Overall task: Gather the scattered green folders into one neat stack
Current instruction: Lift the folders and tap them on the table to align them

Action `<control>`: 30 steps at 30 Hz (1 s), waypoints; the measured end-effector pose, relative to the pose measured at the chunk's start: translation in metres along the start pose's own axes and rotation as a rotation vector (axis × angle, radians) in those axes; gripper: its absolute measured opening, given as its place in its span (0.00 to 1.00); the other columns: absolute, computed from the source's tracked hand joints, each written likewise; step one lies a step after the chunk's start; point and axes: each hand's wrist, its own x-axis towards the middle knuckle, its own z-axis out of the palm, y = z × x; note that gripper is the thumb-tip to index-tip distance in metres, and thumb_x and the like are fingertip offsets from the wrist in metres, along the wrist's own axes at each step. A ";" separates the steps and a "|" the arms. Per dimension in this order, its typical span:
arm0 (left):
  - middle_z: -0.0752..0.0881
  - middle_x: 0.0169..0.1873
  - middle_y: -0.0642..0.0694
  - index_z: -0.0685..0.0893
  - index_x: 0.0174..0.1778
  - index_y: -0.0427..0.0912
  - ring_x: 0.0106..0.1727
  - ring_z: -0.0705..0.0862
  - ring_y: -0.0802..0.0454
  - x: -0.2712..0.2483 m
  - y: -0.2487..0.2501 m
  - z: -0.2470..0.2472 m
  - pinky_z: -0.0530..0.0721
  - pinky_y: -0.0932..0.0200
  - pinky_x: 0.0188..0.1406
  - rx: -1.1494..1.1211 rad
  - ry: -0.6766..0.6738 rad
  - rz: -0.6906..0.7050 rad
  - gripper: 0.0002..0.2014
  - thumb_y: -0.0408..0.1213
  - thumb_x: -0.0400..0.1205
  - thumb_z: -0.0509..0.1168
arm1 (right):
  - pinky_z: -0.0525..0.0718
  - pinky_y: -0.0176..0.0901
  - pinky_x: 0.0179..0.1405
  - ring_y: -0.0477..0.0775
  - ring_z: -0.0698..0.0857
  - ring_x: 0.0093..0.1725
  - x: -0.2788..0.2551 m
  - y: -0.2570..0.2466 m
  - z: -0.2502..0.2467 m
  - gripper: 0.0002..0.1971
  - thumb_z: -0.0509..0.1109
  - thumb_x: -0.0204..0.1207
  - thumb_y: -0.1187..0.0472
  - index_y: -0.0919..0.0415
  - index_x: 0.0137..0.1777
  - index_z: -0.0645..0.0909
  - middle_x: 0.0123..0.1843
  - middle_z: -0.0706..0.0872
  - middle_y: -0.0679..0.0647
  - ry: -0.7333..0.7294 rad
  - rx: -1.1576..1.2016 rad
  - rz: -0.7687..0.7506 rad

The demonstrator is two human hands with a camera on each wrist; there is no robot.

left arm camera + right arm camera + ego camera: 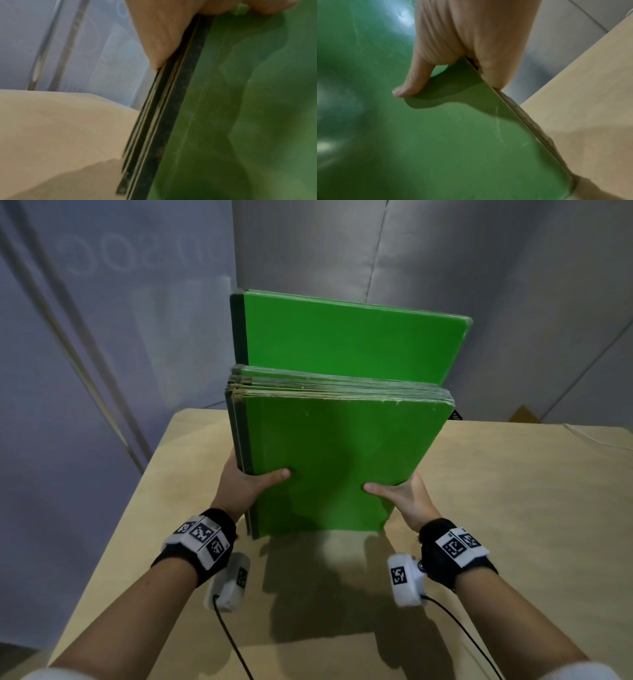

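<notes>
Currently, head view — step: both hands hold the bundle of green folders (329,460) upright on its lower edge on the tan table (513,508), apparently squaring it.
Head view — left hand (245,484): grasping the dark spine side, thumb flat on the front cover, fingers hidden behind.
Head view — right hand (402,496): grasping the open side, thumb on the front cover, fingers hidden behind.
Head view — misfit: one taller folder (349,337) stands well above the rest at the back, beyond both hands.
Head view — advice: judged best to loosen both grips slightly and tap the lower edge on the table so the tall one drops level; squeezing hard would probably lock it in place.
Head view — room: bare table on the outer side of each hand and toward the body; grey backdrop (479,268) beyond the folders; table's left edge runs not far outside the left hand.
Left wrist view — spines: several dark spines (164,121) lie layered and slightly stepped below the palm; table edge visible beyond.
Right wrist view — open side: thumb (412,83) presses the cover; worn page-side edges (536,125) run down to the table, bottom corner seemingly touching.
Risk: tilting away from the hands could fan the bundle.
</notes>
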 end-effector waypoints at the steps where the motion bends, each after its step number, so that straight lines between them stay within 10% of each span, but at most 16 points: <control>1: 0.83 0.50 0.64 0.74 0.64 0.52 0.46 0.85 0.71 0.001 -0.004 0.000 0.84 0.70 0.44 0.010 -0.008 -0.009 0.31 0.31 0.68 0.76 | 0.87 0.30 0.50 0.47 0.87 0.52 0.002 0.001 0.001 0.33 0.79 0.62 0.74 0.70 0.69 0.73 0.56 0.87 0.57 0.004 0.002 0.005; 9: 0.85 0.50 0.60 0.78 0.62 0.49 0.51 0.85 0.66 0.016 -0.025 -0.001 0.86 0.69 0.44 0.085 0.022 -0.032 0.30 0.33 0.65 0.80 | 0.84 0.21 0.40 0.50 0.85 0.54 0.011 0.006 0.006 0.32 0.76 0.66 0.74 0.67 0.71 0.72 0.63 0.84 0.60 0.032 -0.005 0.029; 18: 0.85 0.60 0.47 0.75 0.67 0.46 0.61 0.85 0.50 0.009 -0.038 -0.003 0.85 0.51 0.58 0.078 0.045 -0.033 0.36 0.35 0.63 0.81 | 0.77 0.48 0.68 0.58 0.83 0.63 0.009 0.022 0.012 0.33 0.78 0.65 0.71 0.70 0.71 0.72 0.64 0.83 0.62 0.115 -0.005 0.073; 30: 0.85 0.42 0.57 0.80 0.44 0.54 0.33 0.86 0.77 0.001 -0.009 -0.005 0.84 0.76 0.31 0.053 0.068 0.023 0.18 0.29 0.68 0.77 | 0.77 0.43 0.61 0.53 0.85 0.53 -0.019 0.007 0.028 0.20 0.79 0.65 0.70 0.57 0.53 0.75 0.48 0.84 0.48 0.178 0.065 0.003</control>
